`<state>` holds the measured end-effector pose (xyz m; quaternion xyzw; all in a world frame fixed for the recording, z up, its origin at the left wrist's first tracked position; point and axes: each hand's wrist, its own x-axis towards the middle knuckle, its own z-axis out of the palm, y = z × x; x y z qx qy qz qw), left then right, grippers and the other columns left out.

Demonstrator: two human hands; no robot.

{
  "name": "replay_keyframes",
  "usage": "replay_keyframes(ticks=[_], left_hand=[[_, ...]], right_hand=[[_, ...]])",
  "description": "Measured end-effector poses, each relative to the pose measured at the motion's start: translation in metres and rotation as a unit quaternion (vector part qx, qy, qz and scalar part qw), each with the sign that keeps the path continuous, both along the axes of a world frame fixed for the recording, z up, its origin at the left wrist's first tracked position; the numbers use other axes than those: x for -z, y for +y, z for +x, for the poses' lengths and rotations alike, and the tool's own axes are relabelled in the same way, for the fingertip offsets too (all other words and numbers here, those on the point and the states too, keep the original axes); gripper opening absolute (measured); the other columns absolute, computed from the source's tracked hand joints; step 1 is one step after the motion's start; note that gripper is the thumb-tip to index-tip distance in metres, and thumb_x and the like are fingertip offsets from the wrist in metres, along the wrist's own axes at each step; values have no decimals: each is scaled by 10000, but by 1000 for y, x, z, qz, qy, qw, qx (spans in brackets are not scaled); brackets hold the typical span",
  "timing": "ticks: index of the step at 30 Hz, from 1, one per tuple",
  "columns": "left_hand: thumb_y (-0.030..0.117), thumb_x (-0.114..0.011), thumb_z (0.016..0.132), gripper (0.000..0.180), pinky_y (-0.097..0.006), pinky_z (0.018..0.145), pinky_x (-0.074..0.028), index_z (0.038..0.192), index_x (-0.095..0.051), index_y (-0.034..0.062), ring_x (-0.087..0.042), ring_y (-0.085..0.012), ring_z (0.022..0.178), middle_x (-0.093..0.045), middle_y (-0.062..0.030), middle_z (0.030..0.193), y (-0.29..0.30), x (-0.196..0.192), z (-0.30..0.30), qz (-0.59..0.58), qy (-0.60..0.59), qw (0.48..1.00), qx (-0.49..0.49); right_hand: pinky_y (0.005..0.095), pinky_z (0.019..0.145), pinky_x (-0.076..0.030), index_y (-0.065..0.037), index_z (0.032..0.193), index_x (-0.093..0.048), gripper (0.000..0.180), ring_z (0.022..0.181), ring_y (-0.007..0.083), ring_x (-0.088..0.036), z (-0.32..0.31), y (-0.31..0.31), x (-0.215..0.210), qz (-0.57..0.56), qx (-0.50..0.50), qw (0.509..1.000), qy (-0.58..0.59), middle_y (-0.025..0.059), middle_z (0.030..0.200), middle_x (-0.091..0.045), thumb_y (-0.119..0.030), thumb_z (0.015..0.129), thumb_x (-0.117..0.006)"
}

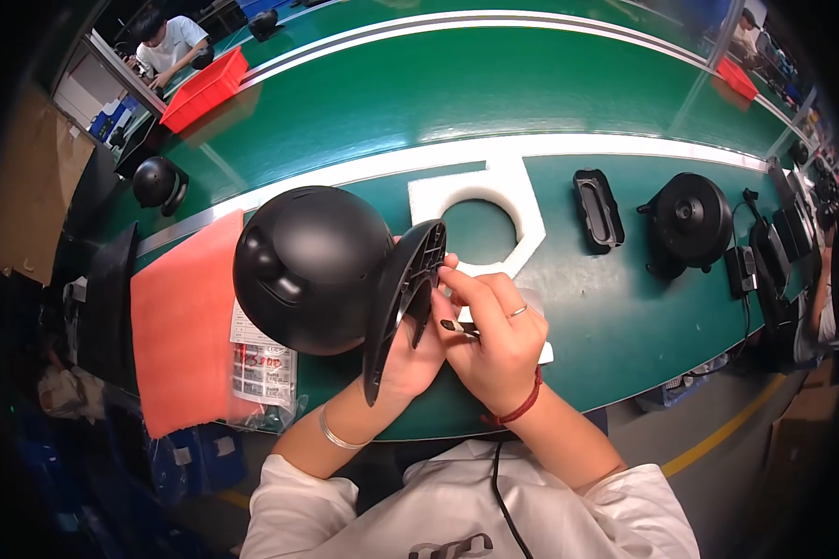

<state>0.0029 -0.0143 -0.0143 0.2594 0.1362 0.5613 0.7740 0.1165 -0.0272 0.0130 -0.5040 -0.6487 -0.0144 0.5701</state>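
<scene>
A large glossy black ball-shaped device (319, 270) is tilted on its side above the bench. Its flat, ribbed black base (403, 298) faces right. My left hand (414, 361) holds the device by the base, with most of its fingers hidden behind the base plate. Against the open underside of that base, my right hand (494, 340) is closed, thumb and index finger pinched at the edge. A slim dark-tipped piece (455, 326) pokes out from the right palm; its kind cannot be made out. Whatever sits between the fingertips is hidden.
Behind my hands lies a white foam ring (522, 200). To the right are a black oblong tray (598, 211) and a round black part (690, 224). A salmon sheet (182, 326) and a labelled plastic bag (266, 377) lie left. Red bins (203, 90) edge the far belt; a person works beyond.
</scene>
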Motion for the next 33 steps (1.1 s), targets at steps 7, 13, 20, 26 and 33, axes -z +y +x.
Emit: replay_keyframes(ticks=[7, 13, 20, 26, 33], left_hand=[[295, -577, 953, 405, -359, 956, -441, 1333, -494, 184, -544, -179, 1109, -598, -51, 1173, 1, 8, 4, -44, -24, 998, -44], [321, -405, 1021, 312, -332, 988, -422, 1126, -583, 88, -551, -167, 1095, -602, -40, 1163, 3, 21, 4, -37, -1, 999, -36], [338, -513, 983, 307, -313, 975, -440, 1180, -579, 111, -568, -144, 1072, -612, -20, 1154, -2, -3, 6, -27, 42, 996, -70], [326, -543, 971, 373, -334, 994, -437, 1292, -538, 136, -570, -163, 1093, -597, -45, 1235, 2, -9, 9, 22, 8, 998, -63], [279, -559, 968, 423, -335, 985, -428, 1372, -437, 282, -507, -161, 1181, -534, -31, 1286, 7, 16, -5, -9, 18, 999, -26]], right_hand=[[316, 436, -411, -63, 822, -632, 122, 484, 217, -547, -6, 7, -2, -29, 15, 999, 27, 49, 706, -569, -39, 727, -706], [325, 435, -417, -65, 832, -601, 108, 479, 228, -551, -16, 13, 12, -36, 41, 998, 25, 63, 729, -571, -37, 752, -668], [344, 443, -424, -56, 883, -574, 132, 475, 253, -564, -23, 14, 15, -51, 21, 998, 43, 79, 614, -580, -6, 769, -619], [337, 457, -432, -54, 897, -576, 166, 484, 249, -583, -17, 14, 19, -57, -39, 993, 91, 84, 577, -579, 29, 761, -622], [266, 483, -428, -55, 953, -708, 249, 492, 166, -568, -10, 12, 13, 30, -10, 998, 58, 53, 585, -590, -25, 712, -762]])
